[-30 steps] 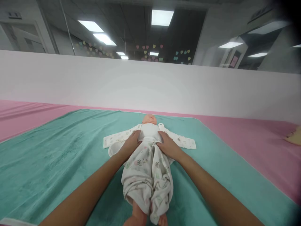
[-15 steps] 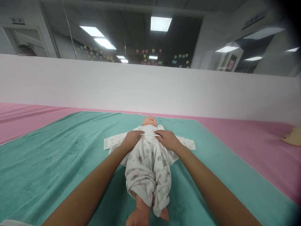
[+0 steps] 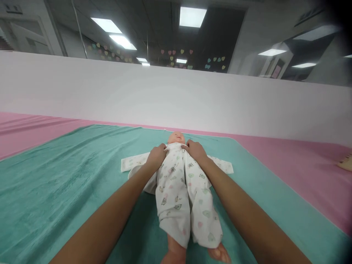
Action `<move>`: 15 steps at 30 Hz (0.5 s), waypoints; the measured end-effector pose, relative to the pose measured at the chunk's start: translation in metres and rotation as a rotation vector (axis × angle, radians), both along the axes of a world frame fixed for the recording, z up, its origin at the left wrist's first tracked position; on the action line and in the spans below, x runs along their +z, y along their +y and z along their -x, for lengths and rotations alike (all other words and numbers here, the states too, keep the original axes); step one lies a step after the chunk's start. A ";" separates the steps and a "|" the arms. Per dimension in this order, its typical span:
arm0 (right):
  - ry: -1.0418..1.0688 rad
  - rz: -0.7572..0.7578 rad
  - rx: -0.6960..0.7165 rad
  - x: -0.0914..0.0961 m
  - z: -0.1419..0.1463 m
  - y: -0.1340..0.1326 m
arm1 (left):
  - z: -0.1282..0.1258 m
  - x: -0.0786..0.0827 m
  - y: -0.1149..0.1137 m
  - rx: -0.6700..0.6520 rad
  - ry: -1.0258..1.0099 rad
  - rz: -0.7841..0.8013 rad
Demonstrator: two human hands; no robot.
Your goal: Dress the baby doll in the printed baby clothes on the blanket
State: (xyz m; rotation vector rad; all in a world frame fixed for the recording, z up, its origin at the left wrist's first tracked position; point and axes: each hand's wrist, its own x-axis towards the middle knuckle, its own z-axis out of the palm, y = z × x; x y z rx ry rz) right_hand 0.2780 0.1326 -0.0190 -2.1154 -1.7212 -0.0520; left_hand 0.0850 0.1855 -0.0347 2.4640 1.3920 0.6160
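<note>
A baby doll (image 3: 176, 137) lies on its back, its head toward the wall and its bare feet toward me. White patterned baby pants (image 3: 174, 187) cover its legs and reach up near its chest. My left hand (image 3: 158, 156) is closed on the waistband at one side, and my right hand (image 3: 195, 150) grips it at the other. A white patterned baby shirt (image 3: 134, 161) is spread beneath the doll, its sleeves stretched out to both sides. The doll's hands do not show.
A teal blanket (image 3: 68, 176) lies under the doll, over a pink sheet (image 3: 297, 161). Behind them runs a white low wall (image 3: 165, 95) with glass above it. At the right edge is a yellowish object (image 3: 345, 163), partly out of view.
Both hands have pulled the waistband up toward the doll's chin. The pant legs are straighter and smoother, and the doll's legs have shifted right in view.
</note>
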 end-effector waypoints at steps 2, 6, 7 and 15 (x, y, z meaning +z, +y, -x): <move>0.041 0.011 -0.032 -0.004 0.000 -0.012 | 0.002 0.001 -0.004 -0.009 0.029 0.012; 0.140 0.015 -0.005 -0.012 -0.003 -0.043 | 0.005 0.005 -0.010 -0.025 0.072 0.067; 0.180 0.023 0.010 -0.014 -0.005 -0.050 | 0.006 0.006 -0.010 -0.030 0.077 0.086; 0.800 0.141 0.093 -0.011 -0.013 -0.077 | 0.011 0.009 -0.022 -0.017 -0.016 0.193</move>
